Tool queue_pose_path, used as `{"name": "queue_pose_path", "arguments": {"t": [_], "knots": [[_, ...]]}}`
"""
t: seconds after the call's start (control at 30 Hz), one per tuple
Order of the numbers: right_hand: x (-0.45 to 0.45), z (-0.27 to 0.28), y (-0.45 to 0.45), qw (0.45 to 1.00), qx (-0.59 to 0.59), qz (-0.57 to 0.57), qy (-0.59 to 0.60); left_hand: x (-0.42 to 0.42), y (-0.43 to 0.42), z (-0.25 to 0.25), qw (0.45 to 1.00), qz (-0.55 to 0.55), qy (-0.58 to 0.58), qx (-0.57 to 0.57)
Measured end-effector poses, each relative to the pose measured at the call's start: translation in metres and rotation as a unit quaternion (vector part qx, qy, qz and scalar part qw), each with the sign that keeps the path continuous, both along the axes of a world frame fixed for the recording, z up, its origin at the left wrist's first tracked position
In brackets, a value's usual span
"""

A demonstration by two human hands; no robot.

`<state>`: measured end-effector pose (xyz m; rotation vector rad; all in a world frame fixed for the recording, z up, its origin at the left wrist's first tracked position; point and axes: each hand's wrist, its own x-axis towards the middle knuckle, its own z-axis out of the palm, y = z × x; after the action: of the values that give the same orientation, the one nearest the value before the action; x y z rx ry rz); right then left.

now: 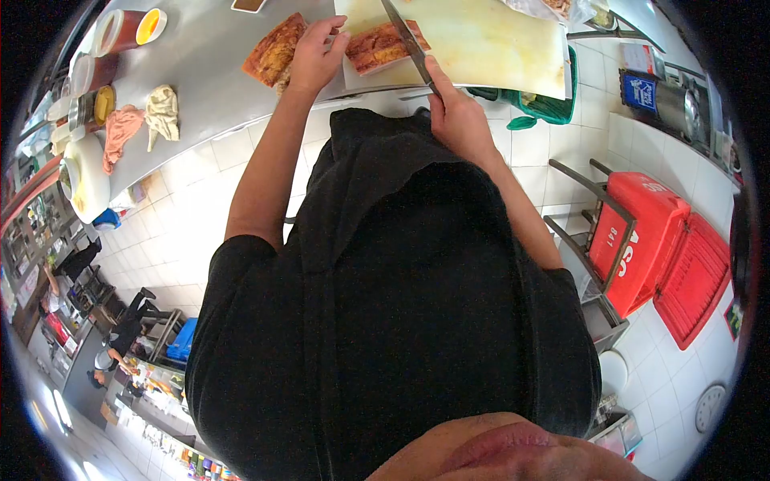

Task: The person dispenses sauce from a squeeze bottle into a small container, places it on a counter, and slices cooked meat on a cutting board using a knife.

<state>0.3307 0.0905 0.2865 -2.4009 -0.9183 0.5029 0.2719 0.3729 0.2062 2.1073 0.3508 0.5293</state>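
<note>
My right hand (461,120) is wrapped round the handle of a kitchen knife (411,40). Its blade lies slantwise over a browned slab of roasted meat (375,50) on the pale cutting board (501,48); whether it cuts into the meat I cannot tell. At the left end of that slab is my left hand (319,54), open, its fingers stretched and somewhat apart. Whether its fingertips touch the meat is unclear. A second slab of roasted meat (273,52) rests on the metal table just left of this hand and is partly covered by it.
Tubs of sauce (119,34) and two crumpled cloths (163,112) sit on the metal table (204,88) at left. A green bin (561,108) stands under the board's right end. Red crates (642,232) are at right. Other people (120,341) work far left.
</note>
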Motion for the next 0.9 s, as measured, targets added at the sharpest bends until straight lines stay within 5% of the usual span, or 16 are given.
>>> {"name": "queue_pose_path", "arguments": {"t": [0.2, 0.9], "knots": [[-0.002, -0.011, -0.008, 0.992, 0.119, -0.029, 0.005, 0.004, -0.005, -0.006, 1.0, 0.001, -0.002, 0.01], [-0.002, -0.011, -0.004, 0.998, 0.065, -0.008, 0.008, 0.005, -0.01, -0.011, 1.0, 0.001, -0.006, -0.021]]}}
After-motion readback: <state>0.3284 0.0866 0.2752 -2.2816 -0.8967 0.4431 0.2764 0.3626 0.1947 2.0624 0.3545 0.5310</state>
